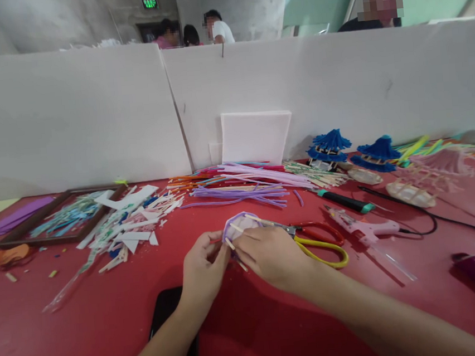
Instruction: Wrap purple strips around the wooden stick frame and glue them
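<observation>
Between my two hands is a small purple-rimmed craft piece [238,223] with pale sticks fixed across it. My left hand [201,265] pinches its left edge between thumb and fingers. On the other side, my right hand [270,253] has its fingers closed over the piece and hides much of it. Scissors with one red and one yellow handle [322,252] lie just beyond my right hand, their blades partly covered by it. A black phone [166,308] rests on the table under my left forearm.
Purple pipe cleaners [239,194] lie ahead. White scraps [136,221] and a brown frame [79,236] are at left. A pink glue gun [366,228], its cable, a black-and-green cutter [344,200] and blue-roofed models [329,147] stand at right. A white partition [88,114] closes the back.
</observation>
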A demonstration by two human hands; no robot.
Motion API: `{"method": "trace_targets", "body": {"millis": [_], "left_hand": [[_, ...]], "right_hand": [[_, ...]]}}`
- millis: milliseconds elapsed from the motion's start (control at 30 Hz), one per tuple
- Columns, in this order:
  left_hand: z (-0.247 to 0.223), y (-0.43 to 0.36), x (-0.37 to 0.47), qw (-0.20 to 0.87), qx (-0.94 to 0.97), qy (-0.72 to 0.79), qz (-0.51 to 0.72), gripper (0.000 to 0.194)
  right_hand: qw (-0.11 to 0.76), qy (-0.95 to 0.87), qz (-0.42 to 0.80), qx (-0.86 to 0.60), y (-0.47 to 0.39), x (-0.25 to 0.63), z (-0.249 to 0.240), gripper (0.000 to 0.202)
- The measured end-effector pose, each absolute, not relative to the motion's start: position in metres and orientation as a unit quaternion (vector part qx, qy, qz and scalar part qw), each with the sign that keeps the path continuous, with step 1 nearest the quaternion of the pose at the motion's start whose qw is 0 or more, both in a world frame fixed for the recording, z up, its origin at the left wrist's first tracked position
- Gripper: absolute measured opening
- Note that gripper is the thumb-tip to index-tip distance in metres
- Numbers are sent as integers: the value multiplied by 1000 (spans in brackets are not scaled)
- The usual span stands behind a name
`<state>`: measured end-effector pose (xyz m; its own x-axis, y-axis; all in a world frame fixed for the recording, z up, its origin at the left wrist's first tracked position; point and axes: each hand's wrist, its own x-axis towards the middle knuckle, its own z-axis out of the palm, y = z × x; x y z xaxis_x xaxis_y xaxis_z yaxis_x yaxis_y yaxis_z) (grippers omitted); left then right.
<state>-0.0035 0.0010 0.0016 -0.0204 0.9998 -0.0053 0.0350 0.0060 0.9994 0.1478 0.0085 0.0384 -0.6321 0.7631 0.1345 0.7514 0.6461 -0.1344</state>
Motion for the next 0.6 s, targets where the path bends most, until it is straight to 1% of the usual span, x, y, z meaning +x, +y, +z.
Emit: {"method": "trace_targets", "body": {"millis": [133,267,333,400,467,500,567,600], "left_hand": [[-1,2,-4,487,503,515,496,35],[-1,5,-6,477,501,529,492,35],[-1,6,-7,479,489,532,499,35],[0,7,-8,485,472,536,505,34],[-1,8,-10,489,454,543,510,33],[-1,8,-10,489,447,546,512,32],[-2,9,-11,492,438,546,517,31],[-2,9,-11,495,439,544,516,31]], "right_hand": [[87,-903,41,-419,9,147,41,21],[113,-907,29,-405,11,148,43,19],[168,-911,23,-377,10,153,48,18],[263,-898,20,-353,4,166,59,17],[352,-862,9,-364,-4,187,73,17],[373,-841,-4,-392,-8,202,79,18],[398,-775,-73,-486,-12,238,86,27],[383,-742,-106,-541,-11,258,84,31]]}}
